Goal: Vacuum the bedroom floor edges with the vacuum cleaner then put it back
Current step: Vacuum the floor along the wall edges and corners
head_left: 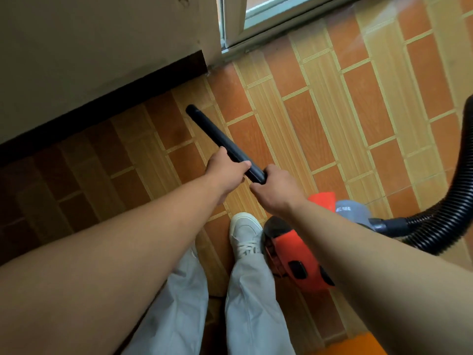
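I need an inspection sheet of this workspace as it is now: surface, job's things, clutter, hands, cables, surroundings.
Surface: patterned orange and tan tile floor.
Job's things: black vacuum tube, tip near the dark baseboard; red vacuum body beside a white shoe; ribbed hose loops at right.
Clutter: nothing seen.
Hands: left hand and right hand both grip the tube.
Cables: nothing seen.
Surroundings: beige wall, window frame.

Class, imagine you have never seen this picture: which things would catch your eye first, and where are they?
The black tube in the middle, gripped by the left hand and the right hand, points toward the dark skirting at upper left. The bright red vacuum cleaner sits on the floor at lower right beside a white shoe, its ribbed hose curving up the right edge.
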The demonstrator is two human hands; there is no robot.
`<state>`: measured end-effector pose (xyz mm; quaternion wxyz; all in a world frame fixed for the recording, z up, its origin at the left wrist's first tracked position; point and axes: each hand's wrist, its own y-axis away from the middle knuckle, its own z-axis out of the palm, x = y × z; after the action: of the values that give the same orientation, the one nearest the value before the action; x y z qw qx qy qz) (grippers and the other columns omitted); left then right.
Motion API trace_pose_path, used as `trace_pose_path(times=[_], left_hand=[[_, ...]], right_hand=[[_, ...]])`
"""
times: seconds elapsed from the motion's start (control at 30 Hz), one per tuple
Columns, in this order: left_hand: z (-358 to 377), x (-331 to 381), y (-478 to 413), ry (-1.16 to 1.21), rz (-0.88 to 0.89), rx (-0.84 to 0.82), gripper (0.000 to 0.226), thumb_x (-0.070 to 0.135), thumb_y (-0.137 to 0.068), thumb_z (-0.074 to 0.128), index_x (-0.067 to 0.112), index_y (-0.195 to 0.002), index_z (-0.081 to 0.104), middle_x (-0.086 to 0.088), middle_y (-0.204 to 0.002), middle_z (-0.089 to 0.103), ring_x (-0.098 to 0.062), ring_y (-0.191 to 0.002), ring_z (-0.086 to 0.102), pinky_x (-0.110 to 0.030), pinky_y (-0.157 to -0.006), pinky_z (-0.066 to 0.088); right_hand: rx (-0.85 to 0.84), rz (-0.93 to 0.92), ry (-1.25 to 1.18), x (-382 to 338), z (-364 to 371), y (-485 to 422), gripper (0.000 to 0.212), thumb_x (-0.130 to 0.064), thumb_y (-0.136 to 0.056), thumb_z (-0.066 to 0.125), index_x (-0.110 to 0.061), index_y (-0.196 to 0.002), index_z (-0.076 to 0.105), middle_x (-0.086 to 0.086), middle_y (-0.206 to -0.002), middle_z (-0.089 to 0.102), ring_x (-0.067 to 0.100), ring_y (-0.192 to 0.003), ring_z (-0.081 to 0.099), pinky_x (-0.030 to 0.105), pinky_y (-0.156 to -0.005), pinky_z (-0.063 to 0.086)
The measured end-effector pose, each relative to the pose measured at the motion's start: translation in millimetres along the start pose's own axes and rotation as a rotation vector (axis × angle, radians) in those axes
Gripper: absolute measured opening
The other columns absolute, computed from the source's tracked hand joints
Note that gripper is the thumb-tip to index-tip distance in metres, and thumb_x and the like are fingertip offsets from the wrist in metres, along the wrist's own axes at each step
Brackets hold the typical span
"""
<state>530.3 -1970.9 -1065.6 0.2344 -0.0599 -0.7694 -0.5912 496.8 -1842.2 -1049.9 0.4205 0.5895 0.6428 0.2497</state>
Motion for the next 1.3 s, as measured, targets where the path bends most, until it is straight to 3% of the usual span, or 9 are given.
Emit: trace_pose_path(times=[0.07,0.13,0.3,0.47,0.63,0.8,0.9,1.13,1.3], left_hand=[[-4.5,3.0,17.6,0.056,-0.03,-0.009,0.053,0.011,-0.097,0.067,0.011,-0.144,0.042,0.002,-0.11,0.058,-0.021,-0.101,0.069,-0.038,-0.089,0.061],[-9.2,6.6,33.4,0.116,-0.06,-0.015,0.044,0.012,-0.098,0.065,0.008,-0.137,0.047,-0.009,-0.12,0.064,-0.022,-0.1,0.072,-0.032,-0.08,0.063],[-14.2,36.4,82.8,0.269,-0.131,-0.029,0.052,0.017,-0.1,0.064,0.005,-0.146,0.041,-0.012,-0.126,0.062,-0.02,-0.094,0.075,-0.031,-0.07,0.063],[-18.9,79.7,137.8,0.375,-0.118,-0.101,0.044,0.015,-0.102,0.06,0.005,-0.142,0.045,-0.015,-0.127,0.064,-0.024,-0.1,0.074,-0.037,-0.077,0.064],[-27.2,121.0,211.2,0.361,-0.092,-0.168,0.035,0.013,-0.103,0.058,0.001,-0.134,0.049,-0.017,-0.124,0.065,-0.028,-0.106,0.072,-0.04,-0.088,0.062],[-37.4,154.0,291.8,0.323,-0.043,-0.196,0.028,0.014,-0.102,0.06,0.003,-0.125,0.051,-0.018,-0.123,0.066,-0.027,-0.106,0.072,-0.032,-0.079,0.062],[-42.2,172.4,341.1,0.264,0.0,-0.21,0.035,0.015,-0.101,0.061,0.003,-0.131,0.048,-0.018,-0.123,0.065,-0.027,-0.106,0.071,-0.029,-0.076,0.063],[-49.6,210.6,447.2,0.169,0.165,-0.263,0.032,0.016,-0.101,0.062,0.006,-0.129,0.048,-0.016,-0.123,0.066,-0.025,-0.106,0.072,-0.039,-0.092,0.061],[-49.2,242.9,508.6,0.046,0.298,-0.334,0.033,0.019,-0.102,0.059,0.007,-0.132,0.051,-0.014,-0.125,0.068,-0.024,-0.11,0.071,-0.039,-0.091,0.061]], right_hand=[[-0.003,0.004,0.026,0.7,-10.6,18.8,0.026,-0.045,-0.089,0.061,-0.023,-0.1,0.054,0.005,-0.097,0.06,0.028,-0.085,0.062,0.038,-0.073,0.052],[-0.009,-0.002,0.047,0.3,-23.1,37.1,0.027,-0.049,-0.089,0.063,-0.025,-0.096,0.053,0.004,-0.096,0.059,0.027,-0.084,0.062,0.036,-0.068,0.048],[-0.002,-0.014,0.044,-5.4,-63.3,83.5,0.032,-0.055,-0.09,0.062,-0.023,-0.092,0.055,0.002,-0.093,0.056,0.024,-0.081,0.06,0.034,-0.064,0.041],[0.059,-0.054,-0.039,-9.2,-106.1,131.3,0.032,-0.054,-0.088,0.064,-0.024,-0.081,0.054,0.001,-0.082,0.053,0.02,-0.069,0.054,0.031,-0.056,0.036],[0.126,-0.041,-0.058,-14.0,-144.7,190.1,0.031,-0.055,-0.087,0.064,-0.028,-0.079,0.051,-0.001,-0.085,0.052,0.018,-0.071,0.054,0.033,-0.058,0.039],[0.238,-0.006,0.005,-27.9,-177.8,262.9,0.038,-0.06,-0.089,0.062,-0.024,-0.102,0.06,-0.001,-0.098,0.053,0.021,-0.084,0.059,0.04,-0.074,0.052],[0.289,0.011,-0.04,-34.3,-194.0,310.0,0.04,-0.058,-0.092,0.06,-0.024,-0.113,0.061,0.0,-0.105,0.055,0.024,-0.094,0.06,0.044,-0.088,0.049],[0.436,0.065,-0.22,-47.4,-229.9,411.4,0.039,-0.055,-0.092,0.061,-0.022,-0.112,0.059,-0.001,-0.105,0.06,0.025,-0.098,0.061,0.042,-0.088,0.045],[0.496,0.078,-0.292,-50.2,-260.2,461.5,0.045,-0.056,-0.094,0.056,-0.019,-0.119,0.056,0.003,-0.114,0.06,0.028,-0.105,0.058,0.047,-0.095,0.045]])
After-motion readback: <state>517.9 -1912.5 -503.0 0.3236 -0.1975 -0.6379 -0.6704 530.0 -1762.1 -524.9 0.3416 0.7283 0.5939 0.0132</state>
